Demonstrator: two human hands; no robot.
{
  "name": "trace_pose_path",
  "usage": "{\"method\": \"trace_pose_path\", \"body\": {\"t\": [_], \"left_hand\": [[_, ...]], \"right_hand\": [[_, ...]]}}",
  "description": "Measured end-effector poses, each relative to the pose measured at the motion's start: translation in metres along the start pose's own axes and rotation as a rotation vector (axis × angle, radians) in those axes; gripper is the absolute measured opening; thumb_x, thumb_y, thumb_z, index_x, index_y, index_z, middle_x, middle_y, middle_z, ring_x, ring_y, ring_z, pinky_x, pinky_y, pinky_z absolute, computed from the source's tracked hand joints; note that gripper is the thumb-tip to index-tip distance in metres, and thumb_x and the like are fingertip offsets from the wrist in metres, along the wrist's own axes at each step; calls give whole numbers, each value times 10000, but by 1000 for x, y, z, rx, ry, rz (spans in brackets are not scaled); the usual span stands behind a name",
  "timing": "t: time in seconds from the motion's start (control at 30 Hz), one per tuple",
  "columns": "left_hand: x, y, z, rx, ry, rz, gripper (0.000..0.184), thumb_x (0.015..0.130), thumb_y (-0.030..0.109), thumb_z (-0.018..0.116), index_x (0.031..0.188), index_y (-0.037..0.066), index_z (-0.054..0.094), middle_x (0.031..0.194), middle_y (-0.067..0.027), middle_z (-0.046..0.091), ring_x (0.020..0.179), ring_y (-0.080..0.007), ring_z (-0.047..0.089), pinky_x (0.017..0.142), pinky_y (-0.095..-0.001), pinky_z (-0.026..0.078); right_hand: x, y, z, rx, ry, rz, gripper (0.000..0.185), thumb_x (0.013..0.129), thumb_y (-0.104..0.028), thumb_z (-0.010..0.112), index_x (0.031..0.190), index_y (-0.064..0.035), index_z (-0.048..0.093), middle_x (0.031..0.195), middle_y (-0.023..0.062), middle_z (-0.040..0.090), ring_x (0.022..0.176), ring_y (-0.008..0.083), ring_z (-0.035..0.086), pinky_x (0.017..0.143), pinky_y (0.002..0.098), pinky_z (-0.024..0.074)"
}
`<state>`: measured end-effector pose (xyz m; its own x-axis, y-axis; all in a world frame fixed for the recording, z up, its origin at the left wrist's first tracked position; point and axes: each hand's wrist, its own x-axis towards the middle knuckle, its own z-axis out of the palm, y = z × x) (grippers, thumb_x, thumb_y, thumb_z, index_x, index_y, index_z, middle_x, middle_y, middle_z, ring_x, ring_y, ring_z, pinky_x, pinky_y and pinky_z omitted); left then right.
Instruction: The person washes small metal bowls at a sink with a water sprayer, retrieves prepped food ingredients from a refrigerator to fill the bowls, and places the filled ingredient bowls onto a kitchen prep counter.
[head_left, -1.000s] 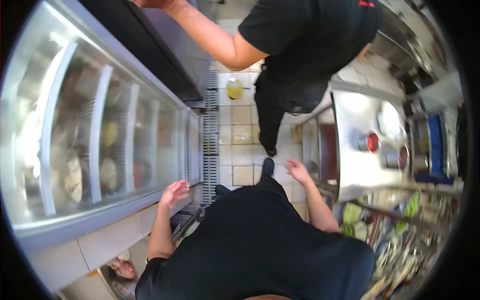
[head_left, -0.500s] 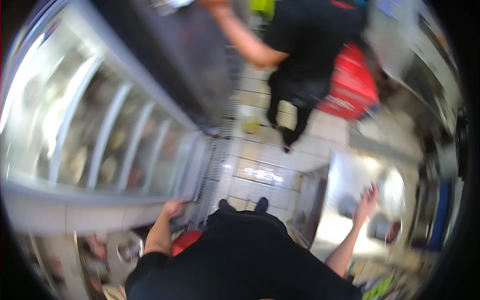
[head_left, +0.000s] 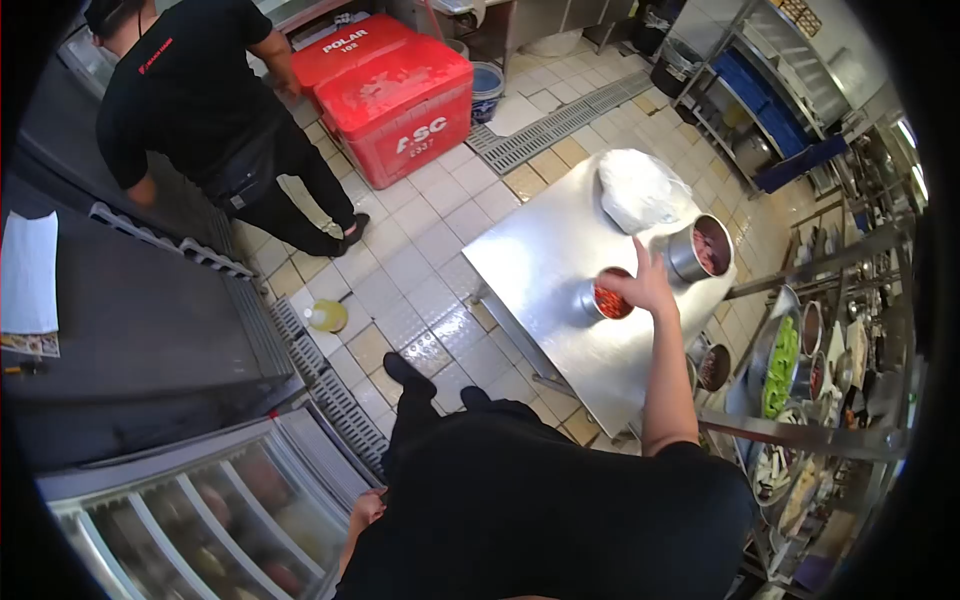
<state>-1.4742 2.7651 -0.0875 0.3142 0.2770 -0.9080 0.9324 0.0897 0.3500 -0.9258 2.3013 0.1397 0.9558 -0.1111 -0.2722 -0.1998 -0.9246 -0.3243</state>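
My right hand (head_left: 648, 285) reaches over the steel table (head_left: 535, 250), fingers apart and holding nothing. Its thumb side overlaps the rim of a small metal pot of chopped red pieces (head_left: 612, 297); whether it touches the pot I cannot tell. Just beyond the fingers are a larger metal pot with reddish contents (head_left: 708, 248) and a white plastic bag (head_left: 640, 190). Low at my left side, my left hand (head_left: 368, 508) is curled closed beside the glass-fronted fridge (head_left: 215, 510), with nothing visible in it.
A co-worker in black (head_left: 200, 110) stands ahead on the left, by dark cabinets. Behind that person is a red cooler box (head_left: 400, 100). A yellowish container (head_left: 327, 316) stands on the tiled floor near a drain grate (head_left: 345, 400). Racks with bowls of green vegetables (head_left: 782, 365) line my right.
My view has turned to the right. My right hand has come over the small pot on the table. My left hand has dropped from the fridge's edge to my side.
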Motion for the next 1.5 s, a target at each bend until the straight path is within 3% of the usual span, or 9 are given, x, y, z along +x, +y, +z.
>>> {"method": "trace_pose_path", "body": {"t": [0.13,0.17,0.33,0.53,0.67,0.83,1.13,1.23,1.5], "left_hand": [[110,12,-82,83,-38,52,208,938,311,584,998,128,662,818,-4,636,589,-159,568,503,-329,467],[126,43,-102,-92,59,-217,203,942,305,579,985,125,663,824,-4,636,607,-168,577,497,-336,458],[229,190,-217,237,61,-199,223,941,287,595,855,88,647,721,-29,603,593,-172,556,473,-344,417],[418,423,-283,521,110,557,234,913,240,636,812,32,665,688,-47,594,629,-128,555,564,-260,446],[365,632,-211,235,-84,535,148,919,164,639,1010,52,668,829,-4,642,700,-95,552,646,-244,465],[364,772,-147,691,-259,737,208,919,225,658,1016,42,670,808,-2,638,712,-108,562,645,-265,469],[452,855,-186,983,-273,388,218,890,218,630,998,40,696,855,-65,695,695,-162,610,621,-323,490],[485,887,-212,1310,-700,701,221,895,213,601,1001,39,687,847,-60,672,664,-167,600,559,-319,471],[508,1050,-62,1327,-421,413,255,905,262,605,995,33,669,816,-55,648,658,-169,595,562,-329,474]], "right_hand": [[12,17,70,-110,-208,336,1465,439,-643,863,1568,-230,27,1539,363,62,1387,526,266,1124,519,324],[5,10,73,69,-147,365,1433,475,-569,884,1562,-245,9,1505,331,157,1328,511,358,1101,506,362],[29,23,125,-39,171,556,1264,527,-483,865,1533,-225,144,1411,285,298,1213,457,474,1067,483,399],[25,-46,117,116,204,790,1080,555,-429,809,1485,-213,304,1332,260,424,1216,410,490,1043,417,423],[22,-96,117,131,271,837,1050,533,-406,827,1454,-232,354,1321,252,438,1197,445,487,1025,463,433],[62,-133,95,178,288,831,1044,519,-391,835,1441,-237,372,1319,258,431,1180,460,474,1016,487,435],[255,-190,7,289,318,722,999,522,-341,824,1419,-248,394,1282,254,435,1159,471,462,988,501,467],[317,-186,-22,332,375,717,992,522,-323,809,1420,-220,400,1266,251,438,1141,466,469,964,513,483],[470,-102,-86,342,434,953,1014,542,-358,816,1438,-225,359,1311,258,403,1192,458,443,928,524,503]]}}
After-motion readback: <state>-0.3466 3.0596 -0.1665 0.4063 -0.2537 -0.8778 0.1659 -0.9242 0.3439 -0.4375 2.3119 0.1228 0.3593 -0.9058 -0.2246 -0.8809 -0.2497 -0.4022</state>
